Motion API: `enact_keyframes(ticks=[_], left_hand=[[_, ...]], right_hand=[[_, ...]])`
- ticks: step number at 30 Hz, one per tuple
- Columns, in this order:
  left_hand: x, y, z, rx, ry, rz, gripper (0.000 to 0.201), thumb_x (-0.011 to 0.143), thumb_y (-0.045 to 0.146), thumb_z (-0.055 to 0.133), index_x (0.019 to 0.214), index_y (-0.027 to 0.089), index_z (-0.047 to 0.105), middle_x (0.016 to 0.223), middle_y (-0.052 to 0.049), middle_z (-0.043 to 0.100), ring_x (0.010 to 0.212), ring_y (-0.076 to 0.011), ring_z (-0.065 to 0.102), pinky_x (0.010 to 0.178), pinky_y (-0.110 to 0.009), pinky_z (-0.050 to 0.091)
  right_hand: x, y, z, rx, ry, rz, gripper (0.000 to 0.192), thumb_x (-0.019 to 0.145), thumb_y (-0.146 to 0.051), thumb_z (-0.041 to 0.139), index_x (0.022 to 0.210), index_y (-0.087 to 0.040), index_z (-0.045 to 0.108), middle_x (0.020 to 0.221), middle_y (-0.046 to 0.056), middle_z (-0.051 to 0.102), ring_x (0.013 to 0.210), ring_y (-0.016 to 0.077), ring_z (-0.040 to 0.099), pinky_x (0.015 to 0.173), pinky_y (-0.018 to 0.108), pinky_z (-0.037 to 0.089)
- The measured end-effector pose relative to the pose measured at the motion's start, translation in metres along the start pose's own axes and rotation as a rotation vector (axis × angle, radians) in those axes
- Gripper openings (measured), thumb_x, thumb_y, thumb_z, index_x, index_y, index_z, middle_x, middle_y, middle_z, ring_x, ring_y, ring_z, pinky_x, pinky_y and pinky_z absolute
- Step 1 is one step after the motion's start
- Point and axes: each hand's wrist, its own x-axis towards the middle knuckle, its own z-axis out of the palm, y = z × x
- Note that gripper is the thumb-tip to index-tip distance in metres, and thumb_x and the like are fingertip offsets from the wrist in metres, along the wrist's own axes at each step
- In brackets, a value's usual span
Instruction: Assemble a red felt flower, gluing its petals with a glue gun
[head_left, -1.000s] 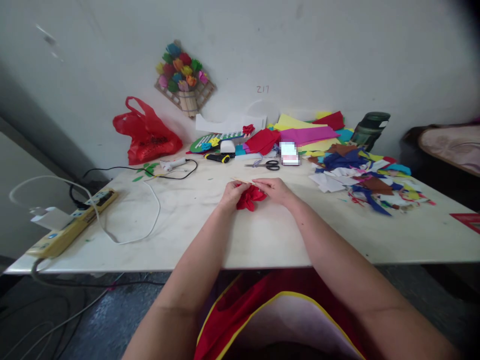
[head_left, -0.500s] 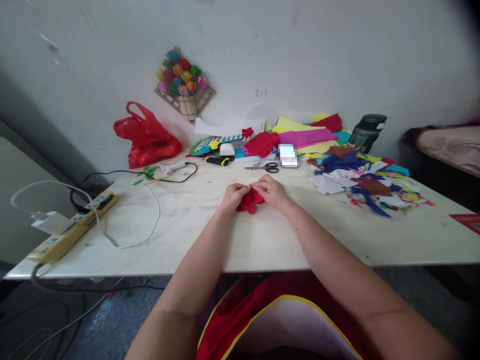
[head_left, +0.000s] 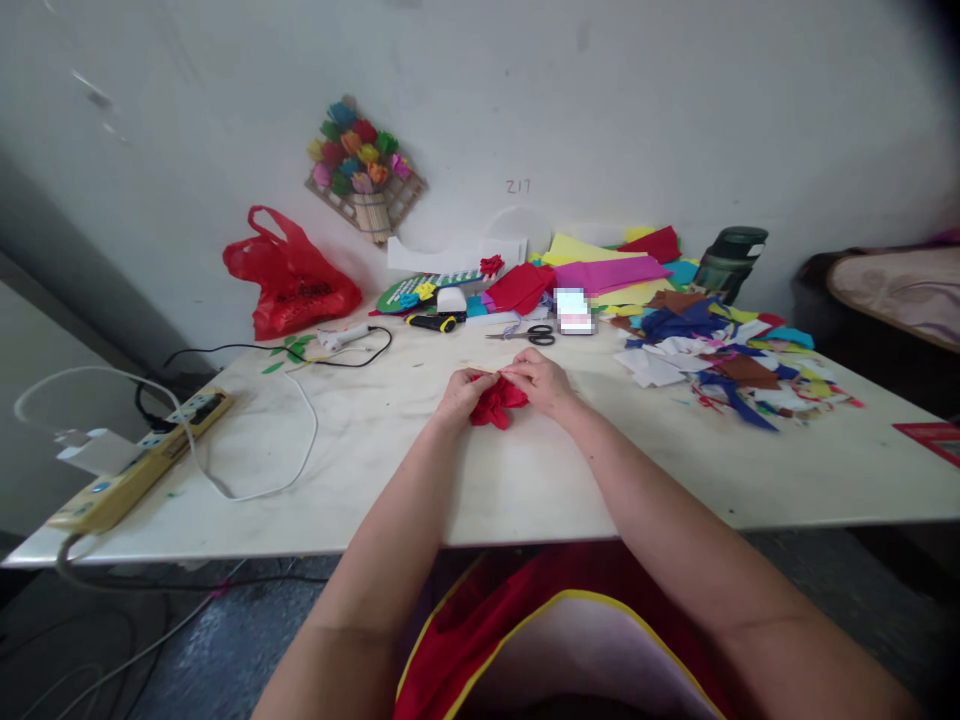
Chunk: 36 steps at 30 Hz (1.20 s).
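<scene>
A red paper flower (head_left: 496, 404) with ruffled petals is held over the middle of the table. My left hand (head_left: 462, 393) pinches it from the left side, thumb on top. From the right, the fingertips of my right hand (head_left: 542, 382) are closed on its upper edge, close to my left thumb. A thin pale stick, partly hidden by the fingers, shows just above my left hand. Beyond my hands lie black-handled scissors (head_left: 534, 335) and a phone (head_left: 574, 311) with a blurred screen.
Paper scraps (head_left: 731, 365) are heaped at right, beside a dark bottle (head_left: 731, 262). Coloured sheets (head_left: 611, 275) lie at the back. At left are a glue gun (head_left: 341, 337), a red plastic bag (head_left: 300, 290), a yellow-black cutter (head_left: 430, 323) and a power strip (head_left: 161, 462) with cables.
The whole view has shifted slightly. Both hands keep their hold on the red paper flower, with hardly any visible finger movement.
</scene>
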Motion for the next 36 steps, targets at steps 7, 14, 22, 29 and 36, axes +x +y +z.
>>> enact_keyframes(ticks=[7,14,22,29,36], left_hand=[[-0.001,0.002,0.001,-0.014,-0.006,-0.007,0.027,0.06,0.038,0.074,0.062,0.012,0.068,0.059,-0.007,0.063,0.052,-0.0135,0.053,0.051,-0.025,0.037],[0.0,0.0,0.001,0.0,0.006,-0.008,0.027,0.06,0.038,0.075,0.063,0.012,0.068,0.058,-0.007,0.063,0.05,-0.0127,0.053,0.05,-0.025,0.036],[-0.001,0.001,0.002,-0.045,0.015,-0.029,0.027,0.057,0.037,0.076,0.065,0.011,0.07,0.061,-0.008,0.065,0.053,-0.0138,0.056,0.054,-0.026,0.04],[0.0,0.001,0.003,-0.072,0.031,-0.031,0.026,0.056,0.036,0.077,0.065,0.013,0.069,0.062,-0.007,0.065,0.055,-0.0152,0.057,0.054,-0.026,0.042],[-0.002,0.004,0.005,-0.092,0.042,-0.052,0.027,0.056,0.037,0.078,0.062,0.014,0.066,0.059,-0.006,0.063,0.053,-0.0136,0.055,0.052,-0.026,0.038]], right_hand=[[0.0,-0.001,-0.002,0.014,-0.016,0.005,0.023,0.087,-0.029,0.053,0.093,-0.024,0.075,0.096,0.005,0.062,0.085,0.0156,0.06,0.076,0.026,0.049],[0.0,0.001,-0.001,0.043,-0.001,0.015,0.022,0.086,-0.029,0.054,0.091,-0.024,0.075,0.096,0.004,0.063,0.085,0.0157,0.06,0.076,0.027,0.05],[0.0,0.0,-0.001,0.088,0.006,0.015,0.021,0.085,-0.027,0.055,0.089,-0.022,0.075,0.096,0.005,0.063,0.086,0.0161,0.06,0.077,0.028,0.049],[0.0,0.002,0.001,0.137,0.033,0.01,0.022,0.085,-0.031,0.055,0.086,-0.022,0.075,0.093,0.005,0.063,0.085,0.0164,0.06,0.076,0.029,0.049],[0.006,0.009,0.0,0.235,0.16,0.084,0.034,0.089,-0.043,0.047,0.095,-0.023,0.073,0.09,0.006,0.066,0.086,0.0184,0.061,0.079,0.031,0.049]])
